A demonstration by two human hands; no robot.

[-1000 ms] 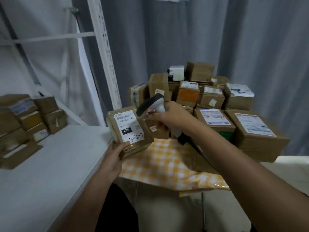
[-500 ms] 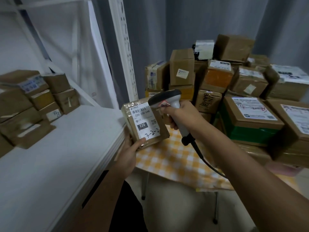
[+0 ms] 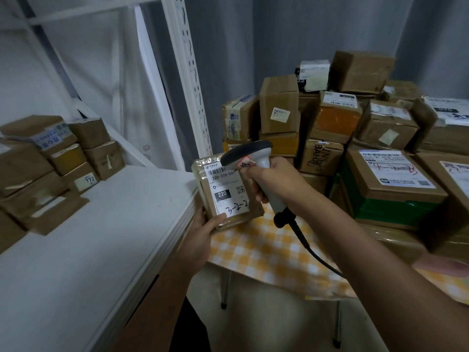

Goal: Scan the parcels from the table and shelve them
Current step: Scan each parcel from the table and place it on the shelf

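Grey curtain backdrop, white shelf [image 3: 83,250] on the left, table [image 3: 266,252] with yellow check cloth on the right. Progress: looks early to mid. A small cluster of boxes [image 3: 50,161] sits at the shelf's far left end, most of the shelf surface bare, while a big stack [image 3: 355,138] covers the table from its back edge forward, so my read is most parcels are left to do. Current step is the scan of one parcel [image 3: 228,191], held in the air just off the shelf's front right corner, over the table's near left edge, label facing the camera. Left hand [image 3: 203,229] grips it from below, thumb pressed on the label's bottom edge, forearm rising from bottom centre. Right hand [image 3: 274,184] wraps the handle of the scanner [image 3: 253,163], head just over the label's top right, nose pointing left across the barcode; cable hangs down under the wrist. Right arm reaches in diagonally from bottom right. Can't tell if the scan has registered. Shelving of this parcel is not yet done.
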